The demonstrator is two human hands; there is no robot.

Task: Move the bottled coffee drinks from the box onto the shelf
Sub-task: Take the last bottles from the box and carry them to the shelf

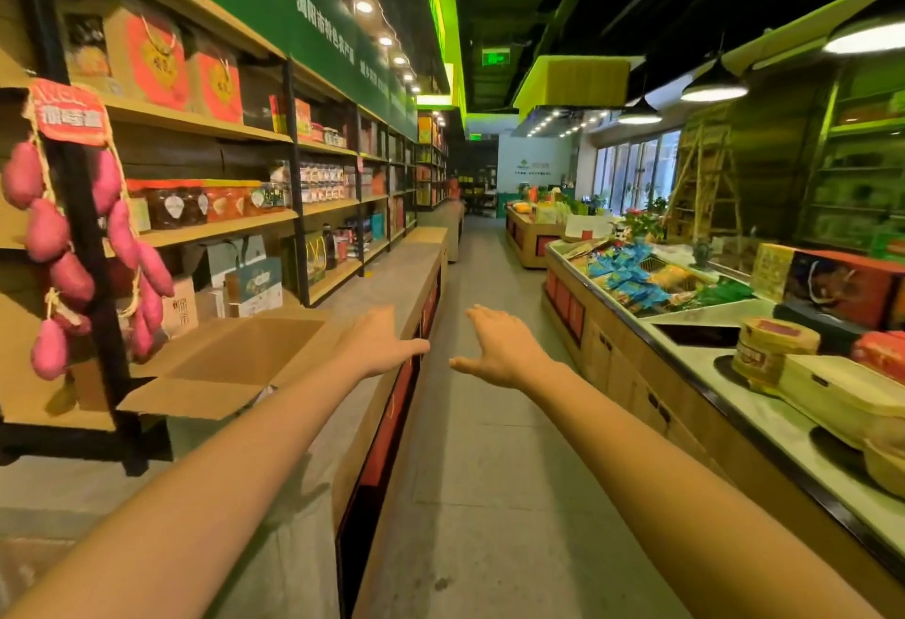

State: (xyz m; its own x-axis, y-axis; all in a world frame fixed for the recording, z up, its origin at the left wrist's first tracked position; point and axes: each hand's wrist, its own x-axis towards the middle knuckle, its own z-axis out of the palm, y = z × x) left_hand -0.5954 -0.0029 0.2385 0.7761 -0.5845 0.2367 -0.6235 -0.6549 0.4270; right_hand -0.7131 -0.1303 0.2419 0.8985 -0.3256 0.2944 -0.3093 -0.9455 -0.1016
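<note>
An open cardboard box (235, 363) with its flaps spread sits on the grey counter (392, 270) at the left, below the wooden shelves (220, 226). Its inside is mostly hidden and I see no coffee bottles in it. My left hand (379, 341) is stretched out flat over the counter's edge, just right of the box, fingers apart and holding nothing. My right hand (499, 349) is held out over the aisle floor, palm down, also holding nothing. The hands are about a hand's width apart.
A string of pink sweet potato decorations (63, 265) hangs from a black post at the left. The shelves carry jars, gift boxes and bottles. The tiled aisle (489, 422) runs ahead. A display counter (710, 388) with snacks and boxes lines the right.
</note>
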